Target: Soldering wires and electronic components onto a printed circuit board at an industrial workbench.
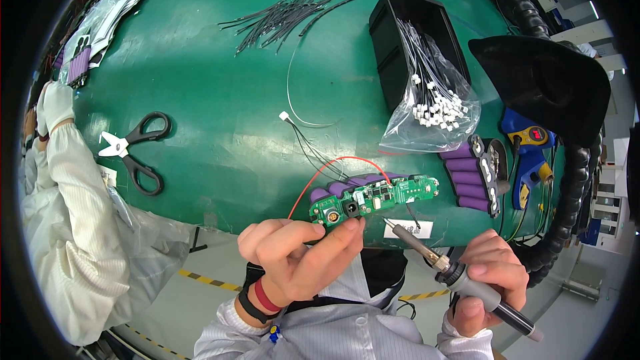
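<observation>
Near the table's front edge, my left hand (293,253) pinches a long green circuit board (403,190) by its near edge. Behind the board show the purple cells (339,188) of a battery pack. A red wire (308,187) arcs from the board toward my left hand. Thin dark leads with a white connector (284,115) stretch away over the table. My right hand (493,270) is closed around the grey and black handle of a soldering iron (460,277). The iron's tip points up and left, just short of the board and apparently not touching it.
Behind, a black bin (388,40) holds a clear bag of white-plugged wires (433,103). Another purple battery pack (463,175) and a blue soldering station (530,137) stand right, under a black hood (543,87). Scissors (155,130) lie left, near a co-worker's sleeve (83,207); loose black wires (280,20) lie beyond.
</observation>
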### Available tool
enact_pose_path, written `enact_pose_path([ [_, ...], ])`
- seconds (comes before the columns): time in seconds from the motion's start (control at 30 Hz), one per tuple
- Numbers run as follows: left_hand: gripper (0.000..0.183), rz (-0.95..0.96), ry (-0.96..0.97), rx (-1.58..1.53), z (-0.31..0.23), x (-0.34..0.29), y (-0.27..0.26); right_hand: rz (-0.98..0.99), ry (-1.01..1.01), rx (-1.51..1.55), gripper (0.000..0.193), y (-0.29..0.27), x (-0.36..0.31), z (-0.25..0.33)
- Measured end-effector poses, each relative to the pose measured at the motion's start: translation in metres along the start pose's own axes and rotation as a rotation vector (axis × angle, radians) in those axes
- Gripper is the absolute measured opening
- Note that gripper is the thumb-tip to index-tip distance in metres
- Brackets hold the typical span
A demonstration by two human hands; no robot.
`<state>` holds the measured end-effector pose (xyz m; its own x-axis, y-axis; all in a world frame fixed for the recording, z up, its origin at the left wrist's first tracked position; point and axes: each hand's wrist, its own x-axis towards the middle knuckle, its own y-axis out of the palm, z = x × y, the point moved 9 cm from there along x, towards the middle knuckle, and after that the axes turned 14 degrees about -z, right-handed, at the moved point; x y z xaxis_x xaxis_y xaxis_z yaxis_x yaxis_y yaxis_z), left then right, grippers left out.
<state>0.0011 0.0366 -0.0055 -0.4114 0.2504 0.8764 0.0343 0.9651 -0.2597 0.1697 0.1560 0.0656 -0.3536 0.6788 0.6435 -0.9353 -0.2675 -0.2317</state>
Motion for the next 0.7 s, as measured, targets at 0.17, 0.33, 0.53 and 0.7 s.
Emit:
enact_pose_path([
  [0.17,0.039,0.001,-0.018,0.005,-0.002,-0.001,-0.001,0.029,0.006,-0.030,0.040,0.000,-0.001,0.004],
  [0.33,0.033,0.056,-0.049,0.020,-0.004,-0.002,0.002,0.035,0.011,-0.050,0.046,-0.005,-0.005,0.004],
  [0.53,0.031,0.028,-0.100,0.013,-0.008,-0.001,0.001,-0.013,-0.019,0.033,0.036,-0.015,-0.007,0.003],
  [0.7,0.024,0.009,-0.136,0.050,-0.010,0.004,0.000,-0.016,-0.059,0.069,0.038,-0.013,-0.004,0.003],
])
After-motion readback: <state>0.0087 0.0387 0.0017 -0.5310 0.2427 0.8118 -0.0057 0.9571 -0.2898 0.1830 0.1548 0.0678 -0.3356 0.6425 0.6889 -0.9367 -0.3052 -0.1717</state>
